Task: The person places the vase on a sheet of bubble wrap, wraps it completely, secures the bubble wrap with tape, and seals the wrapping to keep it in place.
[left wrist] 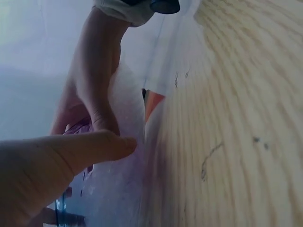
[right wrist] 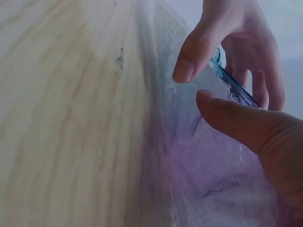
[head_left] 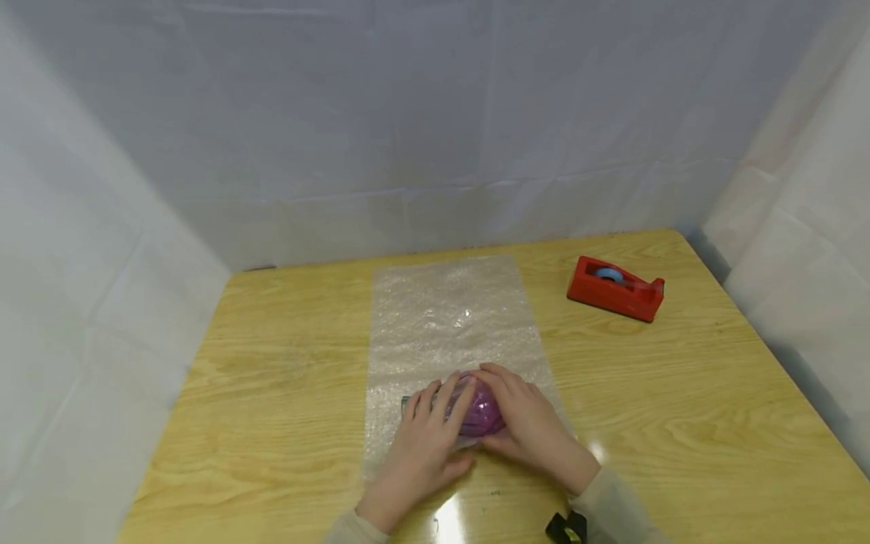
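Note:
A see-through purple drinking glass [head_left: 484,412], teal at its left end, lies sideways on a long sheet of bubble wrap [head_left: 448,302]. My left hand [head_left: 421,446] reaches over its left and middle part with bent, spread fingers. Around the purple right end curve the fingers of my right hand [head_left: 533,423]. Both thumbs are on the near side, by the wrap's near edge, and the right wrist view shows purple through that wrap. Much of the glass is hidden under my hands, so its full shape is unclear.
A red tape dispenser [head_left: 615,291] with a blue-cored roll stands at the back right of the wooden table [head_left: 285,363]. White sheeting [head_left: 435,113] hangs behind the table and on both sides. A black device is strapped at my right sleeve.

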### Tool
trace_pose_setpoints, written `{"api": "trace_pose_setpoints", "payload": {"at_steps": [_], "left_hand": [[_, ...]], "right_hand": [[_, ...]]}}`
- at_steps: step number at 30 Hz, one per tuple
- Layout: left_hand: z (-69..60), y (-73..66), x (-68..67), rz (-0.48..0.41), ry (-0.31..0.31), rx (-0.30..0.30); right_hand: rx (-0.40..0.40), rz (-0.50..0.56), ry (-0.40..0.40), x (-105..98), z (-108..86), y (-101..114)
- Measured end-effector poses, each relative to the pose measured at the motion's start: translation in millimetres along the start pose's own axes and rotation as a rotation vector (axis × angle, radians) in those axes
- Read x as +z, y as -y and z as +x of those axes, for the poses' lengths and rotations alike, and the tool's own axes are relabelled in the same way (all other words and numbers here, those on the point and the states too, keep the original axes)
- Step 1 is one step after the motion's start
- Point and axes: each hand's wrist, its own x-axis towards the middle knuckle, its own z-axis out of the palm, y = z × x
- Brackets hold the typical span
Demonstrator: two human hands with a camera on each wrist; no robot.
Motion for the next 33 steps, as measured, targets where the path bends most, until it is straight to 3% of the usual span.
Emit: {"api": "trace_pose_setpoints", "payload": {"at_steps": [5,10,17,27,33], "left_hand": [[6.5,-4.1,2.3,0.028,-0.046,-0.042],[13.7,-3.8,3.5,0.081,-0.032,-0.074],[17.1,-3.3,1.8,0.094,-0.012,-0.08],[17.5,-4.9,-5.6,0.07,-0.04,-0.061],[20.1,-6.0,-12.7,0.035,0.0,-0.062]], "right_hand": [[-0.021,0.024,-0.048,-3,7.6,-4],[-0.036,0.045,-0.066,-6,15.4,-9],[0.016,0.079,-0.002,-8,17.7,-12],[0.048,0.105,0.079,-16,16.0,-7],[0.089,0.09,0.144,-23,17.5,-6]]}}
